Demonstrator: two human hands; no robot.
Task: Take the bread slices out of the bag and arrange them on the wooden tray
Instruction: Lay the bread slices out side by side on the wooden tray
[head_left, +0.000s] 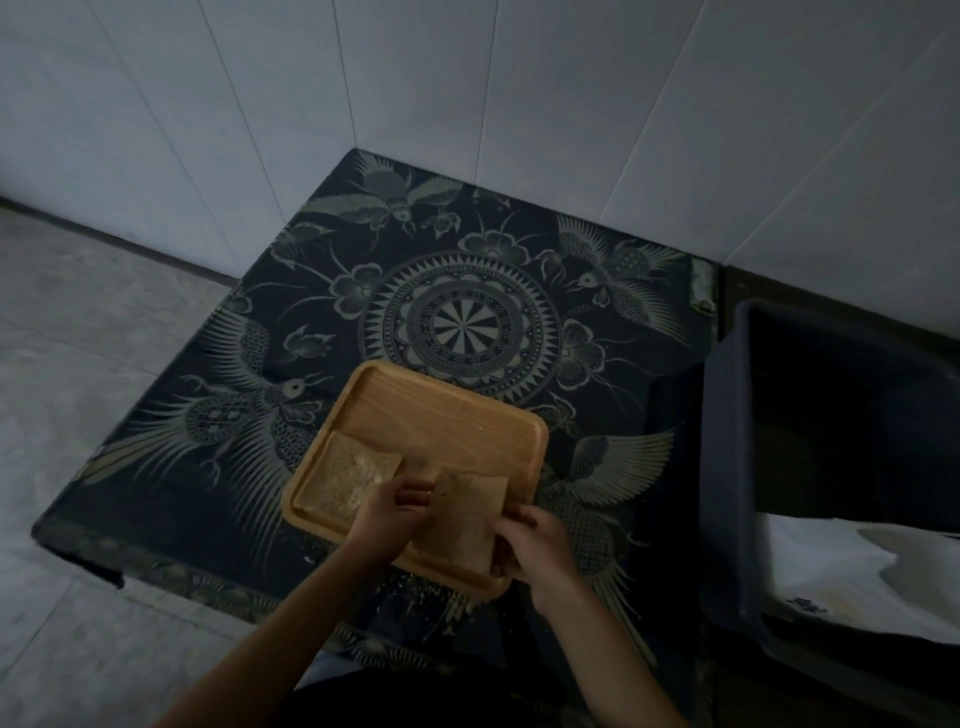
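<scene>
Dark bird-patterned cloth (467, 291) covers the table beside white tiled walls (467, 78).

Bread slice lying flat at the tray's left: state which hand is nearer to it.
Left. The left hand sits at the flat bread slice's right edge; the right hand is farther right, holding another slice.

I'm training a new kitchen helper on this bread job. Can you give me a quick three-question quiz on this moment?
1. True or false: one bread slice already lies flat on the wooden tray, clear of both hands.
2. Which hands touch the second slice? A) left only B) right only C) both
3. What stands to the right of the patterned cloth?

Key: 1. True. 2. C: the left hand and the right hand hold it. 3. A dark bin with white material inside.
</scene>
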